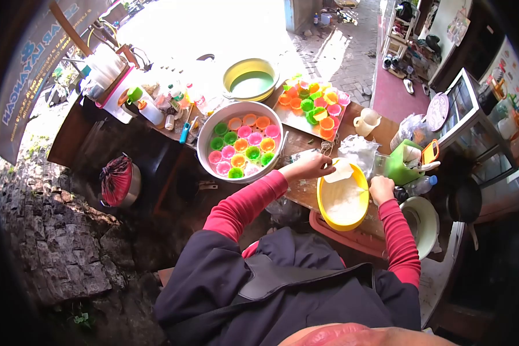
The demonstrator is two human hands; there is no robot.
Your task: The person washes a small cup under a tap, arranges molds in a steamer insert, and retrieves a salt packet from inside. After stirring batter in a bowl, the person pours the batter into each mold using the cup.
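Observation:
A yellow basin (pixel 365 209) holding white, wet-looking batter (pixel 345 202) stands at the table's front edge. My left hand (pixel 310 166) is closed at its far left rim, with the fingertips at a pale, flat piece (pixel 341 171) that reaches over the batter. What exactly that piece is, I cannot make out. At the basin's right side, my right hand (pixel 382 189) is closed in a fist against the rim. Left of the basin, a large round steamer pan (pixel 204 142) holds several pink, green and orange cups, some with pale filling.
A tray (pixel 333 134) of colourful moulds and a yellow tub (pixel 232 97) of greenish liquid stand at the back. Beside the basin are a green container (pixel 399 167), a water bottle (pixel 422 185) and a white bowl (pixel 427 230). Bottles crowd the left; a glass cabinet (pixel 464 132) stands right.

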